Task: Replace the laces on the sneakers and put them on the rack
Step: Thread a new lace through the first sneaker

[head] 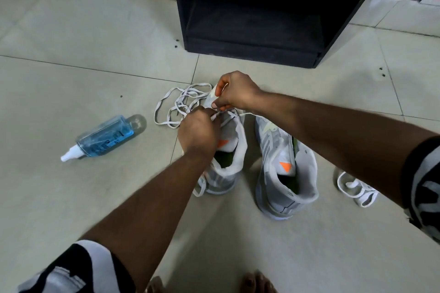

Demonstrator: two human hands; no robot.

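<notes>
**Lacing left sneaker on tiled floor**

Tiled floor (71,66), rack (252,31) waiting ahead. You're steadying the left sneaker (228,150) so your left hand (198,131) and right hand (234,93) are pinching the lace (171,107), likely for threading.

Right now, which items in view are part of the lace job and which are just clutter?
Job:
- left sneaker, both hands on it
- left hand and right hand, each pinching lace
- loose lace pile
- right sneaker, unlaced
- bundled white lace
- black rack

Lying about:
- blue spray bottle, on its side on the floor
</notes>
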